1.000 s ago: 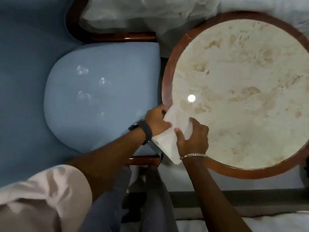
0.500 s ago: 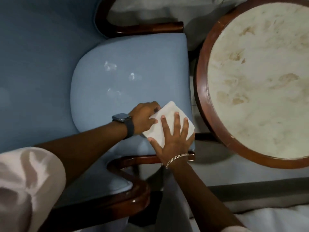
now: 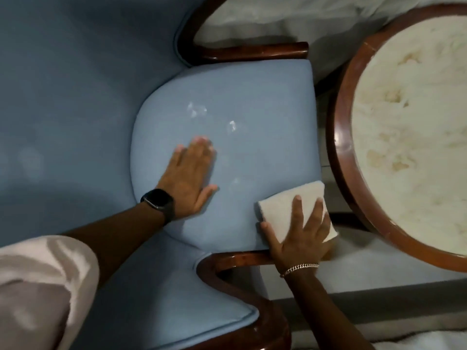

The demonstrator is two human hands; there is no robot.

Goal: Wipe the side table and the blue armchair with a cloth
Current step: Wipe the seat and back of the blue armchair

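Note:
The blue armchair [image 3: 252, 102] fills the left and middle of the view, its light blue seat cushion showing a few pale smudges. A folded white cloth [image 3: 280, 207] lies on the cushion's front right corner. My right hand [image 3: 300, 233] presses flat on the cloth with fingers spread. My left hand [image 3: 190, 178], with a dark watch on the wrist, rests flat and empty on the cushion's left part. The round side table [image 3: 343, 157], with a marbled cream top and brown wooden rim, stands to the right of the chair.
Dark wooden armrests [image 3: 252, 53] curve along the chair's far and near sides. White fabric [image 3: 252, 18] lies beyond the chair and table. A pale floor strip [image 3: 366, 263] runs between chair and table.
Both hands carried the cloth from the table's edge onto the seat cushion. My left hand has let go of the cloth and moved left, flat on the cushion.

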